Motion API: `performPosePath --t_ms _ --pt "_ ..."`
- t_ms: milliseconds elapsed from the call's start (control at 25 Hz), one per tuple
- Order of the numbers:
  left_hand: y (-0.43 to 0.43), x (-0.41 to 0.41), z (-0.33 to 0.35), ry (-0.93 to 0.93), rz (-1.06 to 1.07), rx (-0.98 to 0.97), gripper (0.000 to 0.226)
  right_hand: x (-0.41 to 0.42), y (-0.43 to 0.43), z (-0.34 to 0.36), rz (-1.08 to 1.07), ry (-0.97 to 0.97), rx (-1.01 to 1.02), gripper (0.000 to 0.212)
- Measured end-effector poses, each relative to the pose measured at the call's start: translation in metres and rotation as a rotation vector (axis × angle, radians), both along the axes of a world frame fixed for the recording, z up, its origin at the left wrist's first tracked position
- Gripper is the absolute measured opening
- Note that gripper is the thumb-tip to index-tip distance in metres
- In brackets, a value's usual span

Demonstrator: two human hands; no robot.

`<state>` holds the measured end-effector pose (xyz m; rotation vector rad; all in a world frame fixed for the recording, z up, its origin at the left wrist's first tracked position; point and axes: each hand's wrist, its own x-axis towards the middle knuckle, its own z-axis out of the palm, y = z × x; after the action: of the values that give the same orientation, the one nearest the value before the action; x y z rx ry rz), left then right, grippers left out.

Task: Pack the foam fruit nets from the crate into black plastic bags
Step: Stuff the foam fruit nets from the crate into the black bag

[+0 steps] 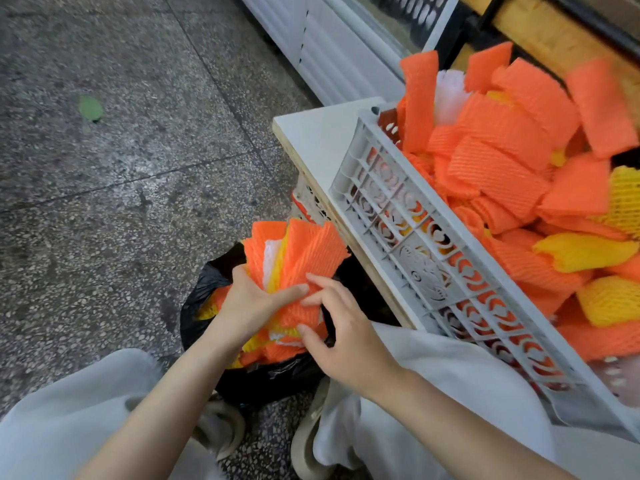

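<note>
Left hand (247,299) grips a fanned stack of foam nets (298,258) at centre, above the black bag (207,285) at 7 o'clock. Right hand (341,337) pinches the stack's near edge. Crate (415,251) at 3 o'clock holds many more. Nets likely feather-light, squashy, springy; clamp flat across the stack's middle.

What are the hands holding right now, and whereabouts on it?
The left hand grips a fanned stack of foam nets at its lower end, above the black bag. The right hand touches its front; grip unclear.
</note>
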<state>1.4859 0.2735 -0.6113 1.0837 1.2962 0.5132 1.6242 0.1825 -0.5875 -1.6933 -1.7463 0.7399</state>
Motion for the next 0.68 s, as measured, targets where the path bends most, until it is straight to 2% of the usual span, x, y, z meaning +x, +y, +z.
performPosePath --t_ms 80,160,200,280,360,480,520,560,640,680 --pt "0.004 -0.005 -0.006 0.044 0.007 0.007 0.099 -0.004 0.006 -0.003 -0.031 0.15 -0.024 0.022" --pt "0.008 -0.01 -0.01 0.099 0.11 0.032 0.078 0.0 0.02 -0.008 -0.166 0.314 -0.053 0.016" --pt "0.01 -0.011 -0.011 0.125 0.165 0.069 0.074 0.005 0.029 -0.013 -0.24 0.33 -0.083 0.02" --pt "0.016 -0.014 -0.011 0.159 0.266 0.145 0.074 0.015 0.046 -0.031 -0.321 0.215 -0.222 0.036" --pt "0.021 -0.015 -0.015 0.148 0.347 0.201 0.071 0.026 0.06 -0.054 -0.304 0.053 -0.397 0.055" --pt "0.027 -0.009 -0.018 0.193 0.367 0.271 0.069 0.031 0.076 -0.087 -0.303 -0.054 -0.583 0.074" --pt "0.028 -0.007 -0.021 0.205 0.37 0.296 0.069 0.031 0.08 -0.096 -0.338 -0.062 -0.611 0.071" --pt "0.029 -0.004 -0.024 0.204 0.374 0.32 0.069 0.032 0.085 -0.105 -0.383 -0.059 -0.615 0.058" --pt "0.03 -0.002 -0.033 0.221 0.363 0.359 0.07 0.031 0.089 -0.115 -0.427 -0.075 -0.588 0.018" --pt "0.03 -0.002 -0.039 0.242 0.338 0.38 0.071 0.032 0.091 -0.116 -0.441 -0.05 -0.575 0.015"
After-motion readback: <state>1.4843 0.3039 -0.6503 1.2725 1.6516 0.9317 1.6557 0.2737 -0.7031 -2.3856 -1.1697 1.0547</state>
